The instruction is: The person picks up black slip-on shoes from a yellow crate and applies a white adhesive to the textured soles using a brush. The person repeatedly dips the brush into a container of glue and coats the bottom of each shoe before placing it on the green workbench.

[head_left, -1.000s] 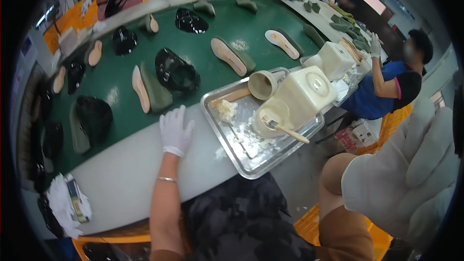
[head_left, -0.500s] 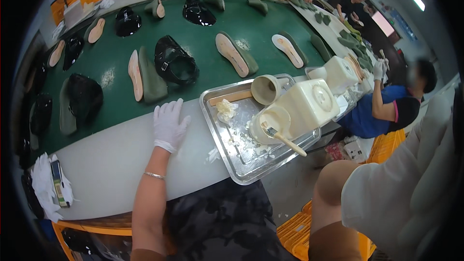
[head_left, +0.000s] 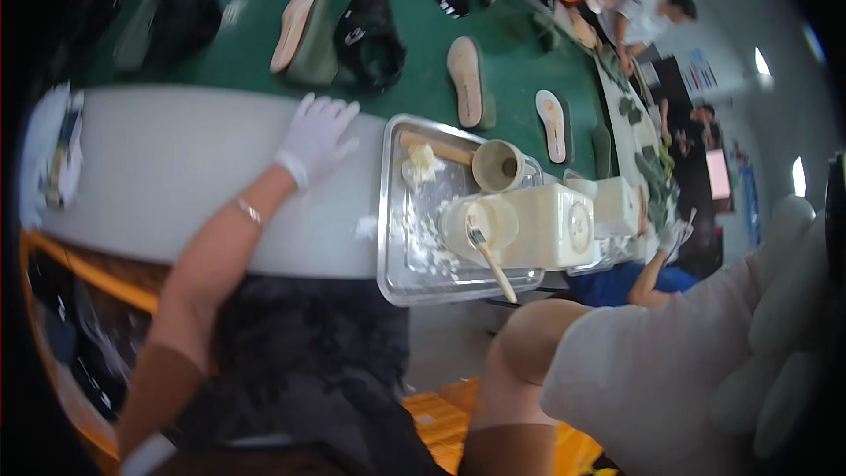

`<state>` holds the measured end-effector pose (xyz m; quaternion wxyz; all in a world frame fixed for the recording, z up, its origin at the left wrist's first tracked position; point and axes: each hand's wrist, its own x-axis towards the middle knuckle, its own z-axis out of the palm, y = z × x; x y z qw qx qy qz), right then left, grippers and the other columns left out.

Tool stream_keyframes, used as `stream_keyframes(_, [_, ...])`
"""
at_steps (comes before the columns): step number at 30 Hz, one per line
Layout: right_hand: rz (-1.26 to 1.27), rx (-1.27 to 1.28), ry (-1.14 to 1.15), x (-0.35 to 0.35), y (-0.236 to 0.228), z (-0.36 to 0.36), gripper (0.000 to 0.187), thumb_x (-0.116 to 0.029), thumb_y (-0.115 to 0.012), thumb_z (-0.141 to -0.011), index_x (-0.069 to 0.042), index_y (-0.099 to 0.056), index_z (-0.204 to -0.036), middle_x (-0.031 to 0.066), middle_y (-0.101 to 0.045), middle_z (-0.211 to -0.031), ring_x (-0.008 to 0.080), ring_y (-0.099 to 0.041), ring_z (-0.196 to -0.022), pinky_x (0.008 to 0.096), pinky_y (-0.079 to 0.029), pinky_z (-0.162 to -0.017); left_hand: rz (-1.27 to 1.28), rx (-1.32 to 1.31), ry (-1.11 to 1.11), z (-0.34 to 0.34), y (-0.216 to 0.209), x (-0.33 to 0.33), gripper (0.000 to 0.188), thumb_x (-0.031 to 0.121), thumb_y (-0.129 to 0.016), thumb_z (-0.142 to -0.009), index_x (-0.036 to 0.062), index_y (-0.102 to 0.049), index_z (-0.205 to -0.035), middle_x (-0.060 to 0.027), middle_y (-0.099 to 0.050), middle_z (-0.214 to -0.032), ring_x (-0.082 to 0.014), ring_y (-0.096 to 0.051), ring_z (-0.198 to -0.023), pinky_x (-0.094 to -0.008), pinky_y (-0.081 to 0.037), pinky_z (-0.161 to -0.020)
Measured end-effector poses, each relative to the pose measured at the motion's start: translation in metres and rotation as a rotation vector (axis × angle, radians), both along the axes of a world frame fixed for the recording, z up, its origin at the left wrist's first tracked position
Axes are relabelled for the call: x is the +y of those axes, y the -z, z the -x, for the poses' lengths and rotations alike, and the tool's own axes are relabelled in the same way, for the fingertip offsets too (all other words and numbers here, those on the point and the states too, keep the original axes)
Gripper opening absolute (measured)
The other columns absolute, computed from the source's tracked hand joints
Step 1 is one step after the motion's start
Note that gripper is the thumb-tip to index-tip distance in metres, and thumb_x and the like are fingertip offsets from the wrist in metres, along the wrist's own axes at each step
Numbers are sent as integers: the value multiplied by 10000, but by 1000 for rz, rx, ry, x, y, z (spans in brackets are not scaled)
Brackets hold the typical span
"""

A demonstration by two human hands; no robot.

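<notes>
My left hand [head_left: 319, 141], in a white glove, lies flat on the pale table edge [head_left: 220, 167] with its fingers spread. Beside it stands a metal tray [head_left: 385, 238] with a whitish tub [head_left: 454, 227], a brush [head_left: 493, 271] resting in the tub, a cream jug [head_left: 538, 220] and a beige cup [head_left: 487, 172] tipped on its side. My right hand [head_left: 696, 361], gloved too, is raised very near the camera at the right. Its fingers look bent, but they run into the dark rim, so whether they grip something is hidden.
On the green surface [head_left: 251, 62] lie black buckled shoe uppers [head_left: 370, 35], olive soles [head_left: 315, 40] and beige insoles [head_left: 464, 79]. A second jug [head_left: 614, 207] stands right of the tray. Orange crates [head_left: 441, 414] sit below. Co-workers' hands [head_left: 674, 236] show at the right.
The view has swung, so the table and tray sit higher and tilt differently. My left hand stays flat on the table edge; my right hand stays raised near the camera.
</notes>
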<state>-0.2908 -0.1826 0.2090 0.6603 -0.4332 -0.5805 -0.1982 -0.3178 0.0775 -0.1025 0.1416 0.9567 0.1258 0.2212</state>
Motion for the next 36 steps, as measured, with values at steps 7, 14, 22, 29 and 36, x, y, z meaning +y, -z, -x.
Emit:
stream_keyframes(7, [-16,-2,-73,28,1,-16,217,-176,-559,-779,-150,-419,-615,-36,-354,-657,141,-340,-715,293,-260,-640,30,46,-48,5,-5,-1,495,344,-537,-827,70,-468,-1233,-86,-512,-1134,-240,-437,-1121,-414,-230,-1043])
stream_keyframes(14, [-38,-4,-83,30,-2,-19,207,-175,-559,-779,-146,-423,-626,-30,-360,-664,144,-345,-715,295,-266,-640,53,76,-20,-3,-8,-1,497,352,-534,-829,78,-467,-1239,-92,-512,-1159,-242,-437,-1139,-421,-237,-1045])
stream_keyframes(22, [-41,18,-117,-3,-33,-23,197,-173,-560,-779,-141,-427,-638,-25,-367,-672,148,-351,-716,298,-273,-640,52,88,-21,2,-3,3,523,348,-542,-828,85,-450,-1270,-109,-493,-1219,-257,-413,-1180,-428,-232,-1053])
stream_keyframes(29, [-51,25,-99,-20,-42,-23,187,-172,-560,-779,-136,-431,-648,-19,-373,-680,151,-357,-716,301,-279,-640,-7,70,-34,-1,3,5,513,370,-517,-841,90,-458,-1266,-90,-508,-1206,-245,-430,-1165,-418,-230,-1052])
stream_keyframes(36, [-51,31,-95,-29,-44,-20,179,-171,-561,-779,-132,-435,-659,-14,-378,-687,155,-362,-717,303,-285,-640,27,95,-37,-1,-1,4,522,358,-532,-830,87,-455,-1269,-112,-496,-1229,-262,-416,-1185,-435,-231,-1056])
